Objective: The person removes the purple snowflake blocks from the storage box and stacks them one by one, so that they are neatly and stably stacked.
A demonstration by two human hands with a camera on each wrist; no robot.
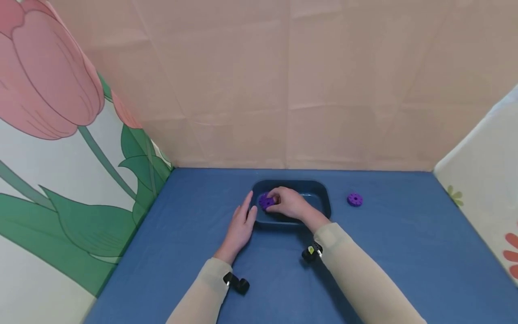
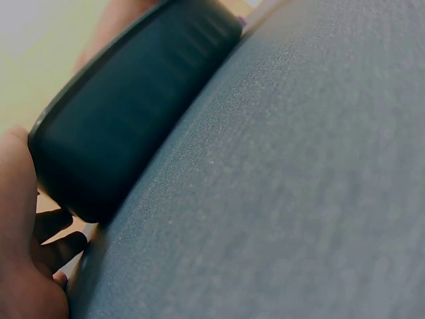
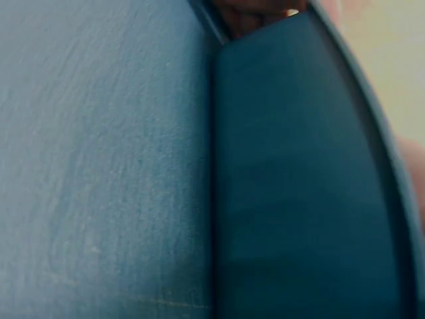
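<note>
Purple disc (image 1: 265, 202) was inside the dark blue tray (image 1: 325, 196), at its left end. Looked round, flat, saturated purple, with small dark holes or spots across the face; too small to tell which. Right hand (image 1: 289, 204) pinched its right edge between thumb and fingers, partly covering it. Left hand (image 1: 238, 228) had fingers straight, thumb apart, against the tray's left end. Second disc (image 1: 355, 199), same purple and similar dotted face, lay on the blue table (image 1: 186, 234), right of the tray.
</note>
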